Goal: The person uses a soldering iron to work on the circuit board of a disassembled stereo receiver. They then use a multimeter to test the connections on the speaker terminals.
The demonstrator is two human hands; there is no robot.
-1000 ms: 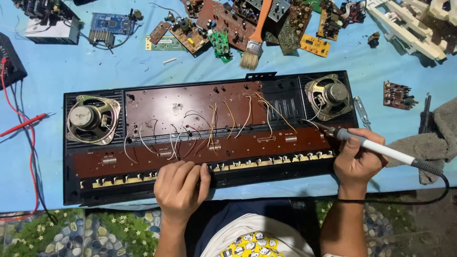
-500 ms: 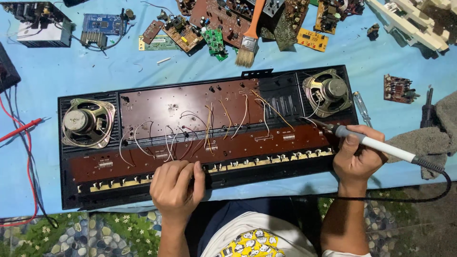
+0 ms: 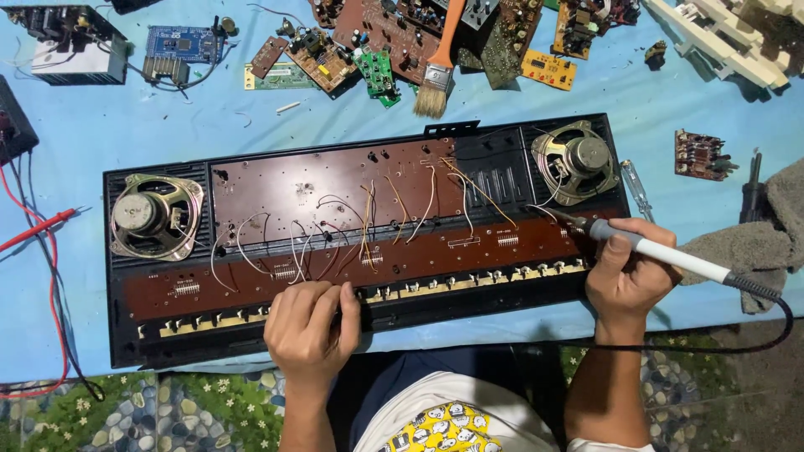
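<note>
An opened black keyboard housing (image 3: 151, 335) lies across a blue cloth, its brown circuit board (image 3: 318, 188) facing up with many thin wires (image 3: 394, 213) and a round speaker at each end, one on the left (image 3: 155, 216) and one on the right (image 3: 576, 161). My left hand (image 3: 308, 328) rests curled on the housing's near edge, fingers on the contact strip. My right hand (image 3: 630, 269) grips a grey-handled soldering iron (image 3: 662, 253). Its tip touches the board just below the right speaker.
Loose circuit boards (image 3: 368, 42) and a paintbrush (image 3: 437, 67) lie at the back. A red probe (image 3: 38, 228) with red leads sits at left, a grey rag (image 3: 766, 238) and a small board (image 3: 699, 155) at right. A screwdriver (image 3: 636, 189) lies beside the housing.
The view has drifted slightly. Both hands stay in about the same places, and the iron's tip remains near the right speaker.
</note>
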